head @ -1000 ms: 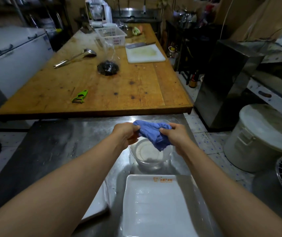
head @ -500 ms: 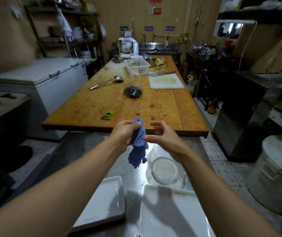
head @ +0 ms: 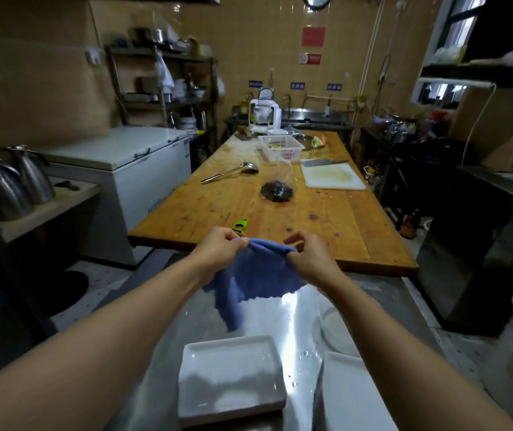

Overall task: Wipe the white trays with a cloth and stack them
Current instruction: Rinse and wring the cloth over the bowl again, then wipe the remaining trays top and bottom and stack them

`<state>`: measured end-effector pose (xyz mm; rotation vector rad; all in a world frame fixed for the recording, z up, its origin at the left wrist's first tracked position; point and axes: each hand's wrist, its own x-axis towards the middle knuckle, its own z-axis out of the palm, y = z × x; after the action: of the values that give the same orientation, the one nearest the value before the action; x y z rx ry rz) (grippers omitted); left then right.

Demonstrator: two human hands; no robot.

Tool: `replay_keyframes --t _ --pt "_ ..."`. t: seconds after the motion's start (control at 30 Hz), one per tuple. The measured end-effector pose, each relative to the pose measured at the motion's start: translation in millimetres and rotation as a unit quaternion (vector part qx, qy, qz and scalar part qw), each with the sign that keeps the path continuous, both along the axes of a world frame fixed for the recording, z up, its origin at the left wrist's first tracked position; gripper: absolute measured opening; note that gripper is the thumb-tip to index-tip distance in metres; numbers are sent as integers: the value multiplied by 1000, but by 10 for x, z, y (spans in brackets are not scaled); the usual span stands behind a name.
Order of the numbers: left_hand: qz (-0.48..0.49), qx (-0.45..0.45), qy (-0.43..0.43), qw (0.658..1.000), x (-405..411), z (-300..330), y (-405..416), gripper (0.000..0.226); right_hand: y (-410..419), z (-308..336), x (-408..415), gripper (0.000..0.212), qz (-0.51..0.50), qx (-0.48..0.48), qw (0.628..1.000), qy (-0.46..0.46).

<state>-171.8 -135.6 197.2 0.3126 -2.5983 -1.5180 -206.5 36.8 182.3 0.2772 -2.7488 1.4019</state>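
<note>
A blue cloth (head: 253,275) hangs spread out in the air above the steel counter (head: 292,309). My left hand (head: 221,247) pinches its upper left edge and my right hand (head: 308,256) pinches its upper right edge. Below the cloth, a white rectangular tray (head: 228,374) lies on the counter, wet with drops. A second white tray (head: 351,396) lies to its right, partly hidden by my right forearm.
A clear round bowl (head: 334,331) sits on the counter behind the right tray. Beyond is a long wooden table (head: 326,219) with a green peeler (head: 240,224), ladle (head: 229,172), cutting board (head: 331,176) and white basket (head: 281,147). A white freezer (head: 131,169) stands left, a steel cabinet (head: 473,241) right.
The cloth went from bunched between both hands to hanging from the left hand, and is now spread wide between both hands. The view has tilted upward.
</note>
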Motion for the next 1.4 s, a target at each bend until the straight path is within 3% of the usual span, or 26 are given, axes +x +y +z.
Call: replay_keyframes --t 0.07,0.13,0.23,0.3,0.37,0.47,0.6,0.7,0.73,0.8,0.87,0.93,1.0,1.03,1.13,1.2,1.3,1.4 --pt "-21 8 14 1000 88 31 -194 35 -121 68 18 12 -41 -51 997 29" --pt "-75 30 -16 997 210 100 -367 44 -237 159 56 22 -55 -54 996 36" --pt "-186 121 -108 969 394 146 -636 24 -485 188 174 35 -52 -26 998 19" --pt "-235 213 -146 937 485 120 -807 23 -675 166 284 36 -48 -101 993 -30" --pt "-244 320 -138 905 568 91 -927 26 -833 140 394 37 -52 -287 945 -146" --pt "-236 447 -102 857 660 86 -1051 25 -988 38 600 60 -61 -490 821 -286" --pt "-182 527 -70 827 718 90 -1076 19 -1136 -267 903 80 -31 -549 740 -388" --pt "-146 510 -35 847 750 40 -1054 17 -1221 -313 1070 79 48 -626 671 -395" --pt "-135 494 -28 858 769 13 -1063 16 -1242 -269 1110 72 63 -639 664 -383" --pt "-114 454 -14 884 798 -63 -1099 15 -1244 -184 1144 52 58 -606 718 -337" --pt "-96 424 -8 901 816 -132 -1135 17 -1215 -157 1149 57 57 -532 796 -282" --pt "-82 403 -31 911 830 -190 -1157 17 -1214 -156 1178 58 63 -395 888 -227" --pt "-83 377 -67 920 859 -227 -1153 15 -1227 -152 1213 36 36 -228 959 -166" --pt "-90 357 -81 926 869 -247 -1141 14 -1220 -162 1216 24 16 -165 976 -139" --pt "-78 260 -84 959 857 -339 -1063 16 -1114 -222 1191 2 -32 -79 992 -97" --pt "-35 170 -60 983 830 -446 -1017 25 -1015 -277 1178 18 -41 -76 993 -81" --pt "-58 126 -42 989 820 -620 -939 54 -896 -375 1179 15 -24 -108 989 -99" --pt "-101 -11 -37 994 815 -807 -817 26 -775 -576 1144 7 -2 -122 983 -135"
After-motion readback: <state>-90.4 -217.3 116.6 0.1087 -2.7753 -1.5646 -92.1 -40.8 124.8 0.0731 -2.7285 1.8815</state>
